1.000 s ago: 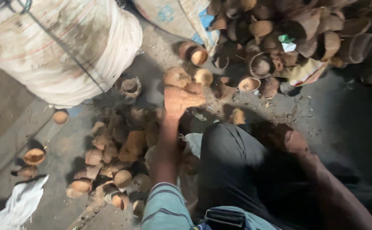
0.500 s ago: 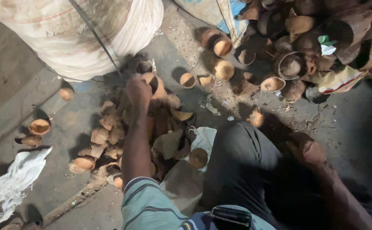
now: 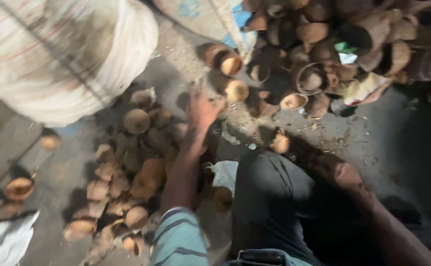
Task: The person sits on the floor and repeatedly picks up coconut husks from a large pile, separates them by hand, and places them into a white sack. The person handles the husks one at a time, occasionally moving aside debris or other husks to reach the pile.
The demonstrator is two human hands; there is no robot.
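The left hand (image 3: 201,111) has let go of the shell it held a second ago; its fingers (image 3: 195,94) now spread empty, stretched over the floor toward a lone shell (image 3: 236,90) just ahead. The small heap (image 3: 126,167) lies beside the forearm. The right hand (image 3: 341,172) rests by the knee (image 3: 269,182), fingers blurred, grip unclear. The sack (image 3: 62,54) and big pile (image 3: 343,39) hem the reach.

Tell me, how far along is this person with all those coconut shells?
Some looks done: a loose heap of shell pieces lies on the floor beside the left arm. In hand: the left hand reaches out over the floor toward a round shell; the blur hides whether it holds anything. The right hand rests by the knee. Left: a big pile of whole shells at the upper right.
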